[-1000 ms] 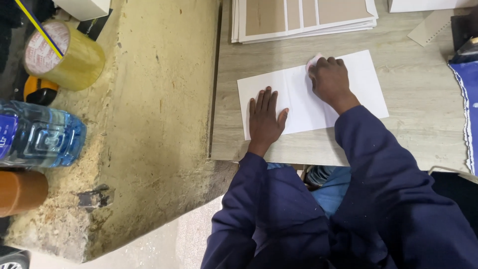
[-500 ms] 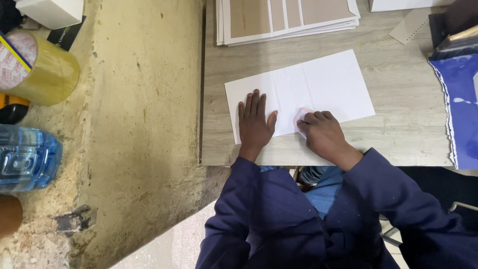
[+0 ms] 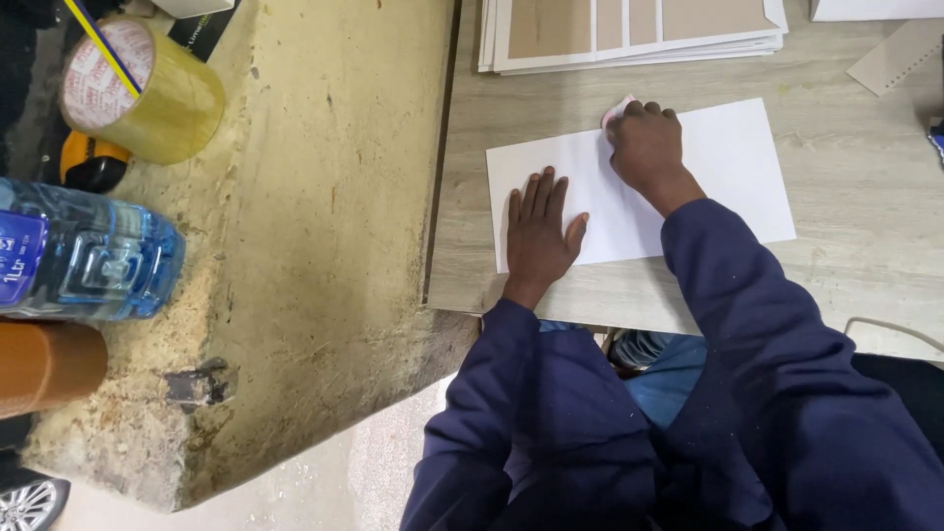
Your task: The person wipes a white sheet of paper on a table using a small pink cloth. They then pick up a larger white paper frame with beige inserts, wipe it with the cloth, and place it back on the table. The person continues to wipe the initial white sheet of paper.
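A white sheet of paper (image 3: pixel 728 157) lies flat on a light wood-grain board (image 3: pixel 865 256). My left hand (image 3: pixel 539 231) rests palm down on the sheet's near left part, fingers spread. My right hand (image 3: pixel 644 143) is curled into a fist at the sheet's far edge, clutching a small pale pinkish wad, perhaps a cloth or eraser (image 3: pixel 618 106), and pressing it onto the paper. Both arms wear dark blue sleeves.
A stack of white and tan printed sheets (image 3: pixel 629 29) lies beyond the paper. Left of the board is a rough, dusty bench (image 3: pixel 315 246) with a roll of yellow tape (image 3: pixel 147 88), a blue plastic water bottle (image 3: pixel 84 261) and a brown cylinder (image 3: pixel 44 366).
My right hand slid from the sheet's near edge back up to its far edge, keeping the wad pressed down. My left hand stayed flat on the paper. The camera shifted.
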